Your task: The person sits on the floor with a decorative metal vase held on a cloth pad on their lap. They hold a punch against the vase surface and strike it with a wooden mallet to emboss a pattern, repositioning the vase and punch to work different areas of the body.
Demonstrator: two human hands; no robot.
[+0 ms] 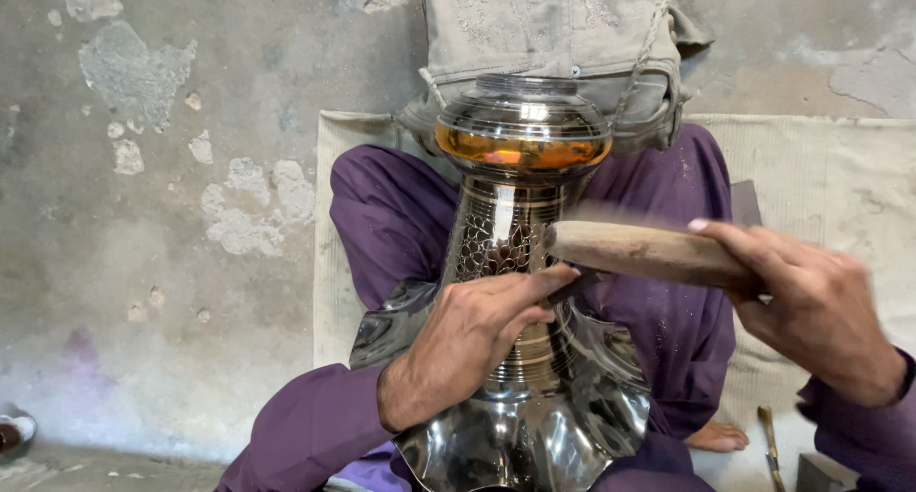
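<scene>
Metal fills the middle of what we see from the head camera: a tall polished vessel (520,263) lying across our lap, its rounded top bulb mirror-bright with an amber reflection, its neck ringed with fine grooves and a pierced lattice panel, its wide scalloped base flaring toward us. Our left hand (468,344) presses on the neck, fingers pinched around a thin dark tool (572,284) whose tip we cannot make out. Our right hand (811,306) is closed around a smooth wooden mallet (639,251), its head blurred beside the lattice. Purple trousers (401,215) hide the vessel's underside, and the base is cut off at the lower edge. A pale woven mat (830,187) lies over rough, patchy concrete floor (143,215)
</scene>
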